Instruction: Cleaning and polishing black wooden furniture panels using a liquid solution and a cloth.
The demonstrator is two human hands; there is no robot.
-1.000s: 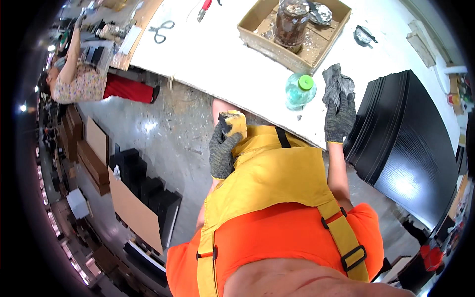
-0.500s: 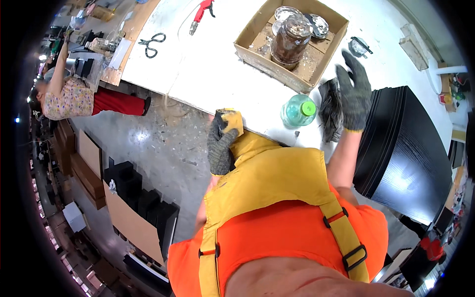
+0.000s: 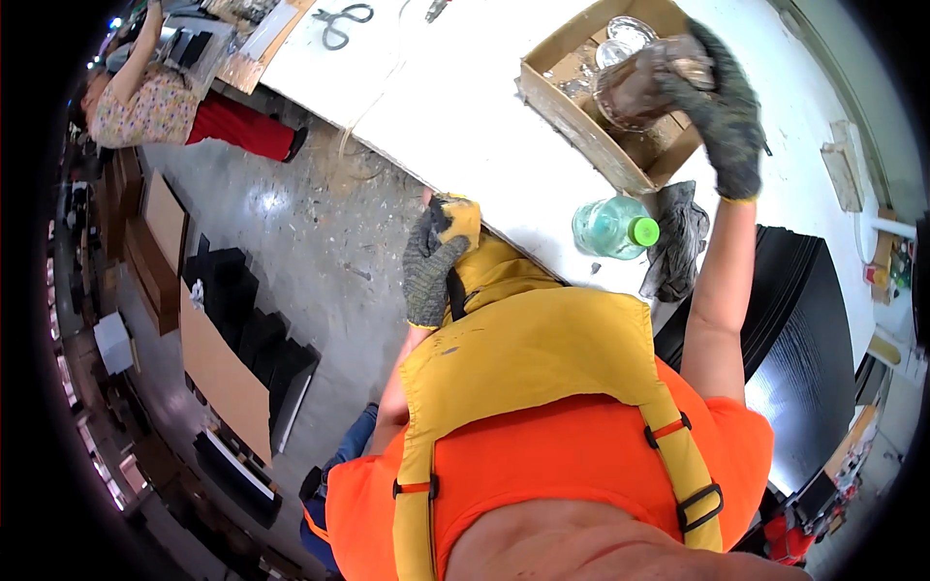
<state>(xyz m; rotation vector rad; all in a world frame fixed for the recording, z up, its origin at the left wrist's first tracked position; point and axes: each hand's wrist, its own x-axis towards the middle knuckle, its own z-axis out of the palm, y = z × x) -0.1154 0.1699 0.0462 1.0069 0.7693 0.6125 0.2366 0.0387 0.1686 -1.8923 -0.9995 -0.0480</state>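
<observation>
A brown-smeared jar [image 3: 628,95] stands out inside the cardboard box [image 3: 587,137], over its right half, leaning so that its upper end points toward the right hand [image 3: 725,105]. Dark brown coats its glassy side, with a paler, greyish patch near the top; whether its base touches the box floor is hidden. The right hand, in a dark grey knitted glove, grasps the jar around that upper end, its wrist above the near right corner of the box.

The box walls ring the jar on all sides, and beside it, toward the far wall, lie round clear lids [image 3: 630,37] among pale flecks. On the near side of the box, a clear greenish bottle [image 3: 605,229] with a green cap lies close to the edge of the white table [image 3: 436,107], and a crumpled grey cloth [image 3: 678,244] is just beside it. The right forearm reaches up past this cloth and across a stack of black panels [image 3: 806,334].

The left hand [image 3: 432,263], gloved alike, is low by the table edge, fingers curled around a yellow-and-black piece [image 3: 463,219]. Farther left on the table are black-handled scissors [image 3: 336,27] and a thin pale cord [image 3: 373,99]. Beyond the table's left end, a co-worker [image 3: 155,107] in red trousers raises an arm.
</observation>
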